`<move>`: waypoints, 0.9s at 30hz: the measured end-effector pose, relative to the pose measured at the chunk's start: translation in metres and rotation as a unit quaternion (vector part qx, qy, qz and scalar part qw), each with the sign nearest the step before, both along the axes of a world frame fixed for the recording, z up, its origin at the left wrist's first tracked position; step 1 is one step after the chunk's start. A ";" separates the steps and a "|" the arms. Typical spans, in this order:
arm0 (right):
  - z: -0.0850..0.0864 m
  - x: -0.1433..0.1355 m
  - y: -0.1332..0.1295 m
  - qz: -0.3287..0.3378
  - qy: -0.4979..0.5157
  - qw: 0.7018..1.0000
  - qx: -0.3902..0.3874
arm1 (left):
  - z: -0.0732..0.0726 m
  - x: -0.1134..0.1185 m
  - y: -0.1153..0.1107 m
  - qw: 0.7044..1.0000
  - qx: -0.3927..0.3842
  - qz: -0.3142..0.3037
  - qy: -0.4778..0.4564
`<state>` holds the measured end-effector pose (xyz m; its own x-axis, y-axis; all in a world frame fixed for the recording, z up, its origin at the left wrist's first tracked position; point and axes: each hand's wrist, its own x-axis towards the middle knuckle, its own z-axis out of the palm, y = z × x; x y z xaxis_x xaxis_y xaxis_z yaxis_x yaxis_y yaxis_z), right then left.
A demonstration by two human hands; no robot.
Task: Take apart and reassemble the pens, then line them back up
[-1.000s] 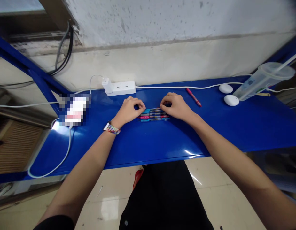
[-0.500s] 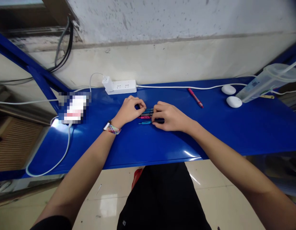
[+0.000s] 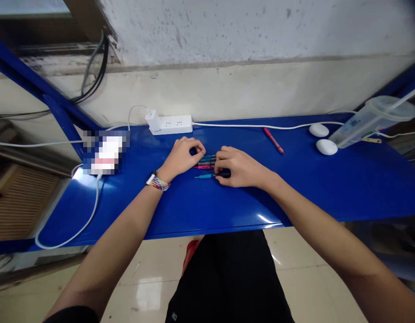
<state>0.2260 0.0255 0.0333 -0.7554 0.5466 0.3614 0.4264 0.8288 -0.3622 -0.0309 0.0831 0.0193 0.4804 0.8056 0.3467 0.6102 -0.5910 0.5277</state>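
Several pens lie side by side on the blue table (image 3: 207, 206), among them a pink pen (image 3: 204, 167) and blue ones (image 3: 208, 158) behind it. My left hand (image 3: 184, 154) rests at their left ends, thumb and forefinger pinched together at the blue pens. At their right, my right hand (image 3: 237, 167) has its fingers curled, with thumb and fingertips on a light-blue pen (image 3: 205, 176) that lies nearest to me. My fingers hide the right ends of the pens.
A red pen (image 3: 274, 141) lies further right. Behind are a white power strip (image 3: 175, 124) and its cable. Two white rounded objects (image 3: 319, 130) and a clear plastic container (image 3: 358, 121) stand at the right. A blurred-out device (image 3: 106, 152) with cables lies left.
The light-blue pen and my right hand have shifted slightly toward me, so the gap to the pink pen is wider. My left hand has stayed in place. The view has tilted a little.
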 end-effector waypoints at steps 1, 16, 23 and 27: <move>0.000 0.000 0.000 0.000 0.017 1.000 -0.001 | 0.002 0.001 -0.001 1.000 0.007 0.004 -0.013; -0.004 0.018 0.023 -0.126 0.218 0.961 -0.115 | 0.013 0.015 -0.018 0.977 -0.048 -0.055 -0.202; -0.007 0.030 0.041 -0.160 0.429 0.830 -0.318 | 0.008 0.011 -0.010 0.973 0.005 0.014 -0.232; -0.005 0.034 0.041 -0.133 0.467 0.786 -0.383 | 0.010 0.009 -0.008 0.969 0.023 0.023 -0.246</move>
<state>0.2600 0.0669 0.0281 -0.1783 0.9678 0.1779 -0.1998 0.1415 -0.9696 -0.0219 0.0746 0.0290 0.2128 0.8007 0.5599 0.3179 -0.5986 0.7352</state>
